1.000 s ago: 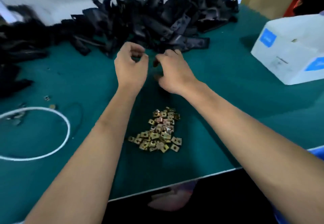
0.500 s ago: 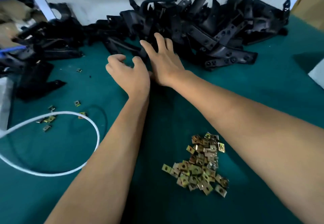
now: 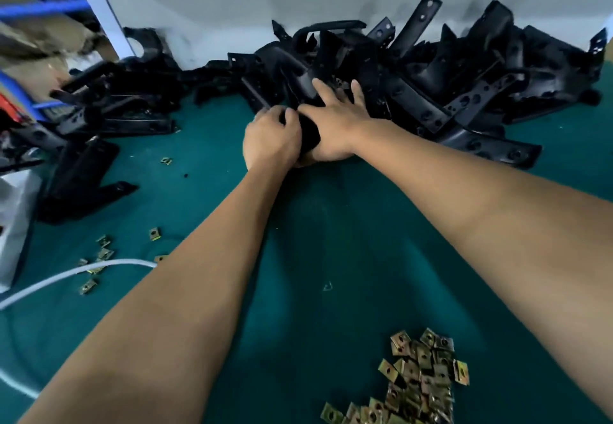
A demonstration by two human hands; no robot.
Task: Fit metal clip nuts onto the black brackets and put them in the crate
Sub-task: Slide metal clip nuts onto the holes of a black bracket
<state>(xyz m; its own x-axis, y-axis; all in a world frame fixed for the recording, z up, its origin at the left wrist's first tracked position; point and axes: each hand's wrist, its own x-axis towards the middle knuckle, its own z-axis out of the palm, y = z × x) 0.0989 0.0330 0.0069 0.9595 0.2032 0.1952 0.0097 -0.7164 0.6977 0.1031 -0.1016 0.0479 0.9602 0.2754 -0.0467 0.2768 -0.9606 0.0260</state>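
Note:
A big heap of black brackets [image 3: 431, 92] lies along the far side of the green table [image 3: 331, 258]. My right hand [image 3: 335, 125] rests on the heap's near edge with its fingers stretched straight over the brackets. Its thumb side is hidden behind one black bracket [image 3: 308, 132] that lies between my hands. My left hand [image 3: 270, 140] grips that bracket's near end with curled fingers. A pile of brass-coloured metal clip nuts [image 3: 421, 380] sits at the near right, beside my right forearm. No crate is clearly in view.
More black brackets [image 3: 99, 125] spread over the far left. Several loose clip nuts [image 3: 104, 253] and a white cable [image 3: 66, 274] lie at the left. A white box [image 3: 13, 224] stands at the left edge, with blurred blue and cardboard things behind it. A white wall [image 3: 232, 9] backs the heap.
Both hands moved forward to the heap. My right hand came down on the brackets, and my left hand closed on the end of one. The view shifted left and closer.

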